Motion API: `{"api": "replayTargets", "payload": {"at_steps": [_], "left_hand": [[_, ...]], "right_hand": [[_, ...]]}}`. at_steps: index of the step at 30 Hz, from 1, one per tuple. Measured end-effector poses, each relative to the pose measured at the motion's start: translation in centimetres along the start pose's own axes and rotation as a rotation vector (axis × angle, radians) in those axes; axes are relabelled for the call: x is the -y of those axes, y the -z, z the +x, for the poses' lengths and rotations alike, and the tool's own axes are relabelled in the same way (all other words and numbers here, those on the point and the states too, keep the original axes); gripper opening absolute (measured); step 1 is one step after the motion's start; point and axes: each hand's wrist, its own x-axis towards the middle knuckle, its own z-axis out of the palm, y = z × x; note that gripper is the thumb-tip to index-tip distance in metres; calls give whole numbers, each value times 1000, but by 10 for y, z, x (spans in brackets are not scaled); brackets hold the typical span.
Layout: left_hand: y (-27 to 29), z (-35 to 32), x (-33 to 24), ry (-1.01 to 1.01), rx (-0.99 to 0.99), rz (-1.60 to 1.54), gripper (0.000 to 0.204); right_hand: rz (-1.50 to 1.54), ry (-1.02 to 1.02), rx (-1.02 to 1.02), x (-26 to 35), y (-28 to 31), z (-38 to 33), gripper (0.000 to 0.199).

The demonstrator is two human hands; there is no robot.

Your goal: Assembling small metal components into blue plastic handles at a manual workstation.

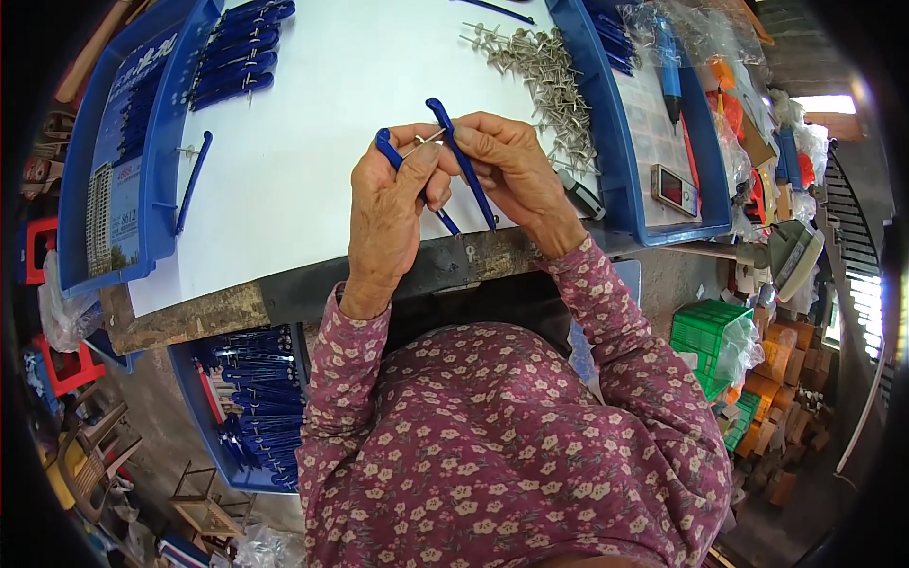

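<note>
Right now both hands meet over the white table top [312,142], near its front edge, w/ bare room to the left. Left hand [388,204] pinches one blue plastic strip [390,151]; right hand [511,170] pinches another blue strip [464,161], fingers shut on each, a metal pin [428,142] between them. Pile of metal pins [549,85] lies just right; wrists rest by the edge.

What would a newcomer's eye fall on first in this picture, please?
Most likely the two hands at the centre: the left hand and right hand each grip a blue plastic arm, joined by a metal pin. Behind them lies a heap of metal pins on the white tabletop.
</note>
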Motion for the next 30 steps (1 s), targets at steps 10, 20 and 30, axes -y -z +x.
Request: {"api": "replayTargets", "payload": {"at_steps": [10, 20, 30], "left_hand": [[1, -2, -6, 1, 12, 17, 23], [3, -4, -6, -4, 21, 39, 23], [5, -6, -9, 9, 25, 66, 23]], "right_hand": [[-66, 48, -15, 2, -6, -1, 17], [-57, 40, -12, 1, -8, -2, 16], [-129, 93, -6, -2, -11, -2, 15]]}}
